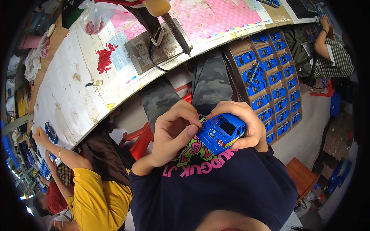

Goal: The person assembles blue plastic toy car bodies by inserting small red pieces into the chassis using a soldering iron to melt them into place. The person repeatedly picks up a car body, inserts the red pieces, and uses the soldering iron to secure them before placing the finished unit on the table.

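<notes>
Off the near edge of the white worktop, before my chest, I hold a blue toy car in both hands. My right hand is clamped around its body, thumb along the side; my left hand brings thumb and forefinger together at one corner, though whether they pinch a small part I cannot tell. Done well, I judge, this calls for a steady right grip clear of the windows and light, square fingertip pressure on the left, so nothing slips or scuffs. A yellow marking on the car's side is too small to read; bold pink lettering crosses my dark shirt.
</notes>
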`<action>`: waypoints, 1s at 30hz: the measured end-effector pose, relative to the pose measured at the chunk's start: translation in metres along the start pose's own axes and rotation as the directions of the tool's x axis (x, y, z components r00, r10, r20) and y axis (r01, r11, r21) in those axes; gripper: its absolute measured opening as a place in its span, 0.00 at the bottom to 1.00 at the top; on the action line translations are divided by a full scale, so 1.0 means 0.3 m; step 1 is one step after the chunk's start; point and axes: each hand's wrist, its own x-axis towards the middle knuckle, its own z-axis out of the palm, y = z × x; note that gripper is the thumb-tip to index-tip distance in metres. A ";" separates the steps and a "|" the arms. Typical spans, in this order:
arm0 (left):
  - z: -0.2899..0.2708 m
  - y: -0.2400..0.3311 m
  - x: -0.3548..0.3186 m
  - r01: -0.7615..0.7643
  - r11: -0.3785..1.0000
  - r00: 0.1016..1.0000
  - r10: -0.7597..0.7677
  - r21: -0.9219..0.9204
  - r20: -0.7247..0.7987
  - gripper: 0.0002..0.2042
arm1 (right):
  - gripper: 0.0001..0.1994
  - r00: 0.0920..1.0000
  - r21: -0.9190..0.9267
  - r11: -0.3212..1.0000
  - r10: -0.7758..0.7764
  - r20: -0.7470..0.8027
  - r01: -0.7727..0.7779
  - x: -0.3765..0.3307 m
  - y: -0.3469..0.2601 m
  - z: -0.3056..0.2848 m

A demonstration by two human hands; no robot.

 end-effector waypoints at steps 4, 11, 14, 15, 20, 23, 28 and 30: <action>0.016 -0.003 -0.002 0.024 0.996 1.000 -0.023 -0.081 0.014 0.04 | 0.30 1.000 -0.030 1.000 0.002 -0.003 -0.002 0.002 -0.003 0.006; 0.003 -0.001 0.008 0.056 0.998 0.998 -0.056 -0.042 -0.010 0.04 | 0.30 1.000 -0.051 0.999 -0.010 -0.015 0.009 0.000 -0.010 0.001; -0.002 0.012 0.007 0.089 0.996 0.996 -0.089 -0.017 -0.006 0.04 | 0.30 1.000 -0.051 0.999 -0.016 -0.001 0.016 0.006 -0.017 0.002; 0.000 0.018 0.008 0.102 0.995 0.995 -0.102 -0.004 0.000 0.04 | 0.30 1.000 -0.047 0.999 -0.015 0.005 0.016 0.008 -0.018 0.003; -0.005 0.057 0.018 0.156 0.978 0.987 -0.158 0.137 0.003 0.04 | 0.29 0.999 -0.080 0.996 -0.028 0.025 0.030 0.007 -0.023 -0.004; -0.011 0.078 0.029 0.199 0.955 0.978 -0.208 0.219 0.017 0.05 | 0.29 0.998 -0.101 0.994 -0.044 0.042 0.049 0.007 -0.027 -0.010; -0.008 0.107 0.051 0.312 0.926 0.939 -0.335 0.212 0.079 0.06 | 0.29 0.995 -0.112 0.991 -0.066 0.075 0.074 0.009 -0.025 -0.014; 0.000 0.099 0.057 0.344 0.929 0.933 -0.355 0.136 0.066 0.07 | 0.29 0.995 -0.117 0.989 -0.078 0.065 0.086 0.009 -0.025 -0.013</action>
